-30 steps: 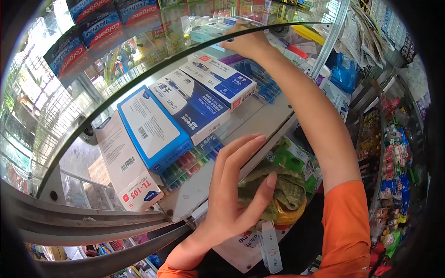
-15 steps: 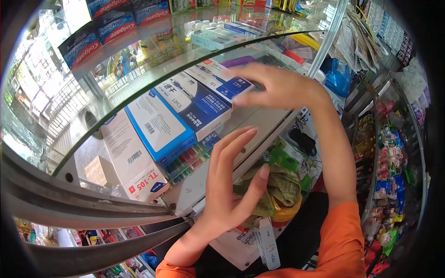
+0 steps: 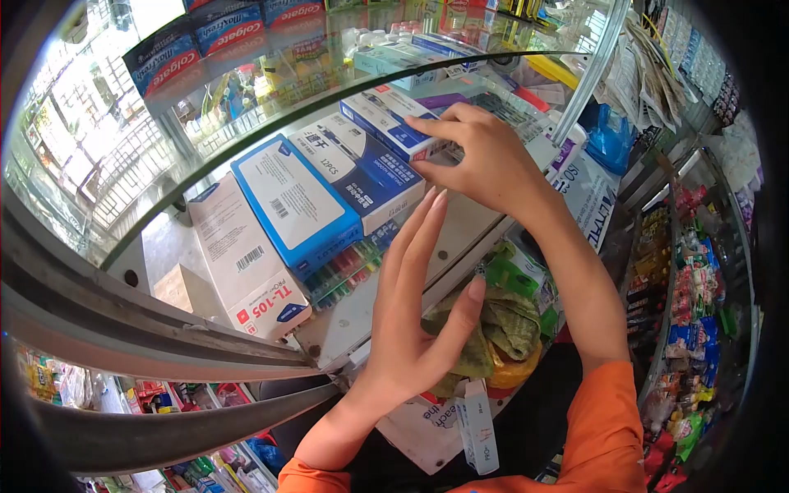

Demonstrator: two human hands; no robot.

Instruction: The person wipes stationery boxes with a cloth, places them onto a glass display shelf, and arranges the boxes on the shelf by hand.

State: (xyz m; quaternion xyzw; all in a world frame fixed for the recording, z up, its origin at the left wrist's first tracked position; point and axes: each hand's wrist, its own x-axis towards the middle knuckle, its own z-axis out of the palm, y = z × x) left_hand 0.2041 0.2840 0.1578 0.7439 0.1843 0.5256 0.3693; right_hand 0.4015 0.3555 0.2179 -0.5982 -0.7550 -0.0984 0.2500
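Note:
My right hand [image 3: 485, 160] pinches the near end of a small white and blue cardboard box [image 3: 393, 117], fingers on top and thumb at its lower corner. This box sits against a larger white and dark blue box marked 12PCS [image 3: 349, 160]. My left hand [image 3: 411, 316] is raised in front of the shelf edge, fingers stretched and thumb apart, holding nothing. Left of the 12PCS box lie a white box with a bright blue border [image 3: 292, 197] and a white TL-105 box [image 3: 238, 255]. Clear packs of coloured pens [image 3: 349, 271] show beneath the boxes.
A glass shelf edge [image 3: 271, 135] runs above the boxes, with Colgate boxes [image 3: 230, 37] on it. Below my hands are a green cloth [image 3: 501, 329] and an upright narrow opened carton [image 3: 479, 431]. A metal frame [image 3: 164, 341] curves along the left.
My right hand has come down onto the end of the small white and blue box, which now looks slightly tilted, with its blue side showing. My left hand stays raised; the view has shifted slightly.

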